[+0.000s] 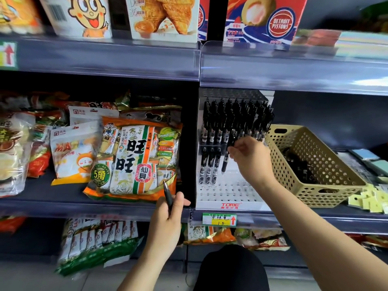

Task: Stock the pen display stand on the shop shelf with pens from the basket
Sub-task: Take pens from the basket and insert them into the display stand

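— Pinching a black pen point(225, 164), the right hand point(249, 158) is up at the pen display stand point(231, 194). Thumb and fingers point(235, 149) close on the pen's upper end, and its tip points down over a white perforated tier.
— And the stand itself?
— Upright on the shelf point(315, 217), white, with red lettering along its front edge. The back rows are packed with stocked pens point(235, 118), all black. Lower down, three more stand at the left of a tier, just beside the one being held. The front tiers show bare holes.
— Where is the basket point(310, 192)?
— Just right of the stand, on the same shelf. It is tan and perforated, with a handle slot in its near wall. A dark heap of loose pens point(298, 166) lies inside, too blurred to count.
— What about the left hand point(168, 217)?
— Lower, in front of the shelf edge. Its fingers are curled round a spare pen point(168, 192), also black, which sticks up in front of an orange and green snack bag point(136, 158).
— Anything else close by?
— A green and yellow price tag point(219, 219) on the shelf rail under the stand, and yellow paper slips point(369, 198) to the right of the basket. More snack packs fill the shelves above and below
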`<act>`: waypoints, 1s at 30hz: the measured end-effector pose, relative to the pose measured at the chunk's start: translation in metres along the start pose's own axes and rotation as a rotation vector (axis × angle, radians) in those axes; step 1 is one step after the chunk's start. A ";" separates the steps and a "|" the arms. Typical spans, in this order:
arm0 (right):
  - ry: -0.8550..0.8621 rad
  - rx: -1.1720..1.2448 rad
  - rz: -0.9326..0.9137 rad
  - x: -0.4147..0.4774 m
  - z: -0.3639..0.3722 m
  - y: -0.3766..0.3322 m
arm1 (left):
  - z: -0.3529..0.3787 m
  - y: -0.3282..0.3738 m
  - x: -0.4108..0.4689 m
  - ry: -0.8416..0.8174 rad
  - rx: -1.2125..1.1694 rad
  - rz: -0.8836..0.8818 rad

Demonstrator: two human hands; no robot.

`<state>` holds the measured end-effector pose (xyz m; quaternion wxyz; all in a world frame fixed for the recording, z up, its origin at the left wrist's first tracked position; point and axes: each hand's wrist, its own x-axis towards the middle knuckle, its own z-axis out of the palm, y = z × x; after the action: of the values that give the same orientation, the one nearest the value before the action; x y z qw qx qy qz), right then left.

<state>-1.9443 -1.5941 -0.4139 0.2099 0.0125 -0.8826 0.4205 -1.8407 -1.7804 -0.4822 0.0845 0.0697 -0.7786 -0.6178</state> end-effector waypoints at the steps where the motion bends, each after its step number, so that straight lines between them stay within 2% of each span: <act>1: -0.010 -0.013 0.001 0.000 0.002 0.002 | -0.001 0.000 0.000 0.011 0.013 0.004; 10: -0.123 -0.141 0.085 0.000 0.021 0.021 | -0.002 0.001 0.004 0.035 0.001 -0.054; 18: -0.156 -0.119 0.140 -0.002 0.021 0.023 | 0.006 0.000 0.006 0.072 -0.246 -0.227; 30: -0.149 -0.144 0.121 -0.003 0.020 0.021 | 0.010 0.002 0.006 0.099 -0.286 -0.222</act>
<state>-1.9529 -1.5954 -0.4416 0.1184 -0.0249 -0.9229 0.3656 -1.8484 -1.7717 -0.4819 0.0628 0.1729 -0.6654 -0.7234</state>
